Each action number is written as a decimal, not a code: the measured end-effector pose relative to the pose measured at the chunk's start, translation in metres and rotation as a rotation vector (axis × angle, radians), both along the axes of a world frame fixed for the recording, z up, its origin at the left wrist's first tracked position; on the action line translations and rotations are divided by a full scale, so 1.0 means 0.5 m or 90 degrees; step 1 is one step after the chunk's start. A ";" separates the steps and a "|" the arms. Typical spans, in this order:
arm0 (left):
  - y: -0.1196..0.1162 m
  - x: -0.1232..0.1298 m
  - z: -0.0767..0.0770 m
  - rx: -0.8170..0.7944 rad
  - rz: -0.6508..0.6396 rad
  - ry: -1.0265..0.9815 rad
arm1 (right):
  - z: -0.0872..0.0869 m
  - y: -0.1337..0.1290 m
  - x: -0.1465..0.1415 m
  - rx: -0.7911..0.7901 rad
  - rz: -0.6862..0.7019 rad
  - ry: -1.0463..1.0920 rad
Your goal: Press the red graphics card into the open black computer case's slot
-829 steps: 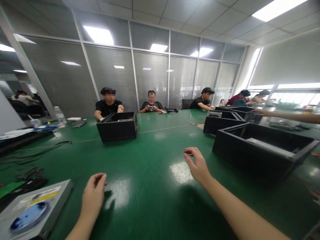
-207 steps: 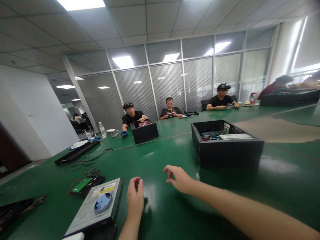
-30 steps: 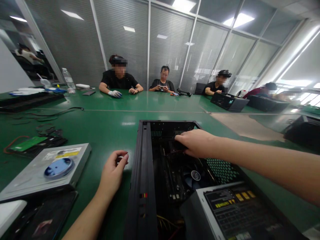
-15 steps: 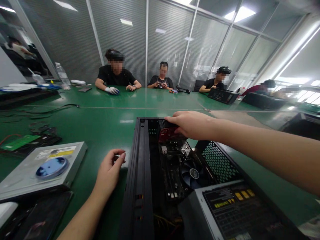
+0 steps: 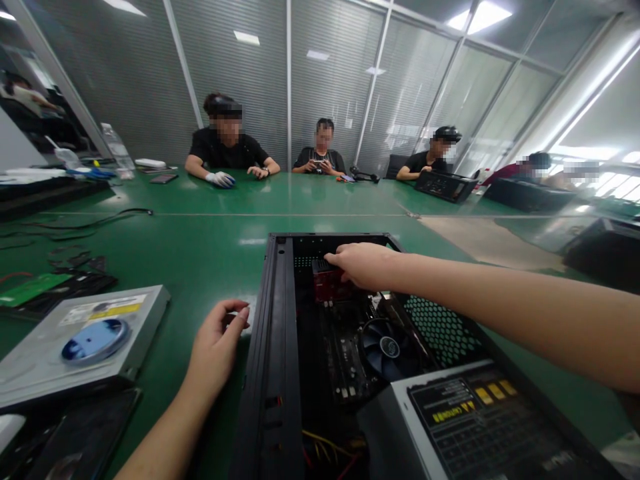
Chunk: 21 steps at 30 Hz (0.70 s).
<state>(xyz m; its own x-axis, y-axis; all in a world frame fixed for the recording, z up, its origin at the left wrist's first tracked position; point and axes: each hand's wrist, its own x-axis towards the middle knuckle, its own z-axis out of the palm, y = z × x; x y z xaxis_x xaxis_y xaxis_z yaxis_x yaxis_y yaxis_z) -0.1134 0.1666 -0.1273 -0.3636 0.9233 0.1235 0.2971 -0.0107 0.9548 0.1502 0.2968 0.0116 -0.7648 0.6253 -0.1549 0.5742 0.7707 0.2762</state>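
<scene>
An opened black computer case [image 5: 273,320] lies on the green table in front of me. My right hand [image 5: 363,265] reaches into its far end, fingers closed around a red graphics card [image 5: 327,283] with a dark bracket. The fingers partly cover the card, and whether it sits in a slot cannot be told. Nearer me are the motherboard [image 5: 340,360], the CPU fan [image 5: 390,347] and the labelled power supply [image 5: 465,413]. Just left of the case, my left hand [image 5: 223,333] rests with loosely curled fingers, thumb apart from them, holding nothing.
A silver optical drive [image 5: 145,327] carries a round bluish dish [image 5: 95,340] on the left. Behind it lie a green circuit board [image 5: 33,290] and black cables [image 5: 115,217]. Several people sit across the table, one beside another case [image 5: 445,185]. Brown cardboard [image 5: 485,243] lies at right.
My right hand has moved lower into the case with the red graphics card, slightly toward me. My left hand stays beside the case.
</scene>
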 end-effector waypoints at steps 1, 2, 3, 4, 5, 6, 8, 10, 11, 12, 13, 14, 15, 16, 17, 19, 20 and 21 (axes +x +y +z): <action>0.001 0.000 0.000 -0.001 -0.001 0.001 | 0.005 0.002 0.000 -0.003 0.001 -0.013; 0.002 0.000 0.000 -0.003 -0.001 0.004 | 0.009 0.005 0.002 -0.006 0.001 -0.026; 0.002 0.000 0.000 -0.004 -0.001 0.008 | 0.013 0.009 0.005 -0.009 -0.004 -0.036; 0.003 -0.001 0.000 -0.004 0.000 0.011 | 0.016 0.014 0.009 -0.012 -0.015 -0.042; 0.004 -0.001 0.001 -0.001 0.002 0.013 | 0.019 0.019 0.015 -0.016 -0.025 -0.042; 0.004 -0.001 0.002 0.001 0.003 0.013 | 0.021 0.024 0.022 -0.021 -0.030 -0.035; 0.005 0.000 0.003 0.003 0.002 0.010 | 0.022 0.030 0.038 -0.037 -0.018 -0.005; 0.006 0.002 0.005 -0.001 -0.005 0.010 | 0.019 0.027 0.051 -0.049 0.010 0.030; 0.007 0.003 0.005 -0.004 -0.010 0.014 | 0.016 0.024 0.055 -0.049 0.016 0.041; 0.007 0.004 0.005 -0.005 -0.014 0.022 | 0.011 0.021 0.056 -0.045 0.015 0.046; 0.008 0.005 0.005 -0.004 -0.017 0.031 | 0.005 0.020 0.055 -0.038 0.010 0.048; 0.008 0.006 0.005 -0.002 -0.018 0.039 | 0.000 0.019 0.053 -0.031 0.005 0.050; 0.009 0.005 0.006 0.001 -0.018 0.045 | -0.003 0.021 0.049 -0.026 0.001 0.050; 0.008 0.004 0.007 0.006 -0.017 0.049 | -0.004 0.023 0.046 -0.023 -0.003 0.049; 0.007 0.002 0.008 0.010 -0.015 0.049 | 0.000 0.024 0.043 -0.020 -0.008 0.045; 0.004 -0.002 0.014 0.013 -0.003 0.046 | 0.021 0.013 0.044 -0.003 -0.017 0.040; 0.001 -0.005 0.018 0.012 0.007 0.048 | 0.038 -0.002 0.051 0.012 -0.019 0.054; -0.001 -0.007 0.022 0.012 0.019 0.053 | 0.058 -0.027 0.063 0.026 -0.016 0.087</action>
